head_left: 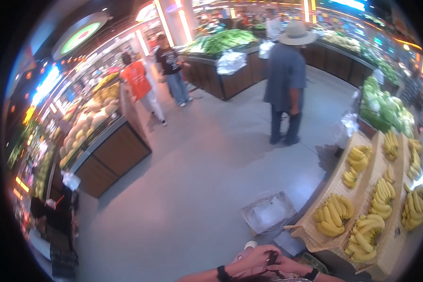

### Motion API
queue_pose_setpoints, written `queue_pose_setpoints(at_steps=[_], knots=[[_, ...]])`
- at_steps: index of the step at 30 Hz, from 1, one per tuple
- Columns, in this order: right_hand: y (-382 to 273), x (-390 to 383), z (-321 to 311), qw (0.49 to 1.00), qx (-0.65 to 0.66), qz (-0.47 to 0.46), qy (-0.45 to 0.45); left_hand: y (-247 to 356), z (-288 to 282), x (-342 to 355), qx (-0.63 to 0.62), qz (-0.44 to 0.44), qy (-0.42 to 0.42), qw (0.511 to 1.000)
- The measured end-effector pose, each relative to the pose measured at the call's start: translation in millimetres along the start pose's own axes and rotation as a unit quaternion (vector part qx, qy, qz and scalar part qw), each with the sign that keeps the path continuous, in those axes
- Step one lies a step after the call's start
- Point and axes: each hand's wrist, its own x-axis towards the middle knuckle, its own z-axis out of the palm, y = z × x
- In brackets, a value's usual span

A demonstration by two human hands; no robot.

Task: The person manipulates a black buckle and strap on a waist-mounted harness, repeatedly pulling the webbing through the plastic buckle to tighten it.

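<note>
Close in front of my body, at the lower edge, my two hands meet. My left hand (254,258) is closed, with its fingers bent toward the other hand. My right hand (286,265) comes in from the right, its fingers also curled and touching the left. Between them shows a small dark thing (271,257), too small and blurred to name. A black band (223,273) circles my left wrist, and another dark band (311,275) is on the right one. Nearest to the hands on the floor is a shallow box (269,214) with pale contents.
Bananas (333,214) lie on a tiered stand (310,232) at my right. Leafy vegetables (383,105) are beyond it. A person in a brimmed hat (286,84) stands ahead. Two people (137,82) are farther left, by a melon stand (113,152). Someone in dark clothes (56,221) is at far left.
</note>
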Motion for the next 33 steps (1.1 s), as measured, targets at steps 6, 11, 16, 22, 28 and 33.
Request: queue_pose_setpoints(at_steps=[6, 11, 16, 22, 28, 33], knots=[[-6.5, -17.0, 18.7, 0.990, 0.099, -0.022, 0.100, 27.2, 4.8, 12.0, -0.004, 0.049, -0.005, 0.999], [-30.4, -15.8, 11.0, 0.998, 0.001, 0.010, 0.063, 2.3, 4.0, 3.6, -0.155, -0.084, -0.103, 0.979], [-1.0, 14.4, 9.5, 0.981, 0.074, -0.161, 0.077, -10.8, -18.5, 7.6, -0.114, 0.089, -0.249, 0.958], [-68.3, 4.5, -19.3, 0.997, 0.021, 0.062, 0.048, -8.6, -41.8, 34.9, -0.037, 0.092, -0.084, 0.992], [-81.4, -4.1, -17.1, 0.987, 0.107, -0.092, 0.083, 25.9, -31.6, 63.7, -0.029, 0.071, -0.144, 0.987], [-46.0, 32.7, -7.7, 0.978, -0.116, 0.079, 0.155, -41.3, -75.1, 44.1, -0.110, -0.156, -0.227, 0.955]])
